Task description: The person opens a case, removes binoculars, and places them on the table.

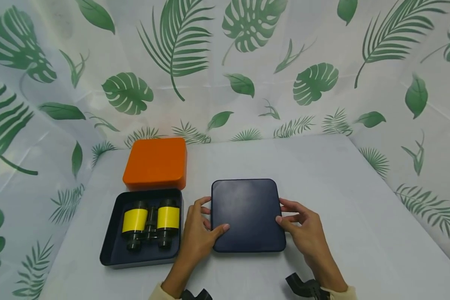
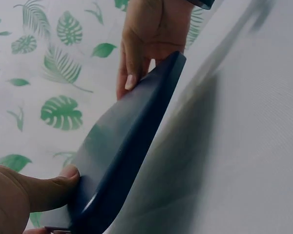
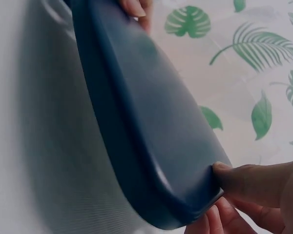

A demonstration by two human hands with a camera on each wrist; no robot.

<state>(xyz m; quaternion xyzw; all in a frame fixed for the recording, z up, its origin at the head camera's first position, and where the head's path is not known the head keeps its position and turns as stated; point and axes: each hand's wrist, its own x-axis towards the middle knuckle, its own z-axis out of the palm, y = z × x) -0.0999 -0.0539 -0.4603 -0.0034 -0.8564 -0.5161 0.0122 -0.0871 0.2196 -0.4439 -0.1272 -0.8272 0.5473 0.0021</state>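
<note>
Both hands hold a dark blue square lid (image 1: 245, 216) with rounded corners, its smooth flat side up. It is raised off the white table, with a shadow under it in both wrist views. My left hand (image 1: 199, 233) grips the left edge, thumb on top and fingers at the side. At the right edge my right hand (image 1: 307, 229) pinches the rim between thumb and fingers. Left of my left hand stands a dark blue open tin (image 1: 110, 246). Inside it lie black binoculars with yellow bands (image 1: 136, 221).
An orange box (image 1: 155, 162) with rounded corners stands behind the tin, close to its back edge. The white table (image 1: 333, 175) extends to the right of the hands. A white cloth with green leaf prints (image 1: 206, 91) hangs around the back and sides.
</note>
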